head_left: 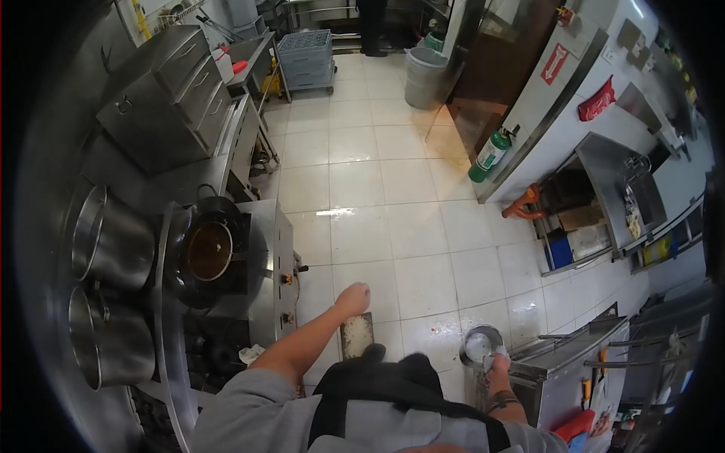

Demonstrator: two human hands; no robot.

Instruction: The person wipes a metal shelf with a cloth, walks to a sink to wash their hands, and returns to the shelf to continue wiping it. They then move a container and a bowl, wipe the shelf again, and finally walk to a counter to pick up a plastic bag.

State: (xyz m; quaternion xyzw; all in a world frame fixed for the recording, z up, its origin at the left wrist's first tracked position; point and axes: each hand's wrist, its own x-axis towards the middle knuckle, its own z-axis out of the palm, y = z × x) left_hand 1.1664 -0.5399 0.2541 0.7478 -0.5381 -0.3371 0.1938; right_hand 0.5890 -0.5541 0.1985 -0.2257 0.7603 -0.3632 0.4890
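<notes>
My left hand [353, 299] is curled into a fist in front of my body, with nothing showing in it. Just below it in the view lies a rectangular piece with a pale, speckled surface [357, 337]. At my right side, my right hand [497, 362] grips the near rim of a round metal pot [470, 337]. Whitish contents show inside this pot, and a bit of white lies at my fingers. To my left, a black wok [186, 283] sits on the stove, with a round pan of brown liquid [209, 251] in it.
Two tall steel pots [121, 238] stand left of the stove [264, 260]. A steel counter [563, 359] is close on my right. Farther off are a fire extinguisher [491, 155], a grey bin [424, 78], stacked crates [305, 60] and a person's dark-clothed legs [371, 26]. White floor tiles [362, 181] run ahead.
</notes>
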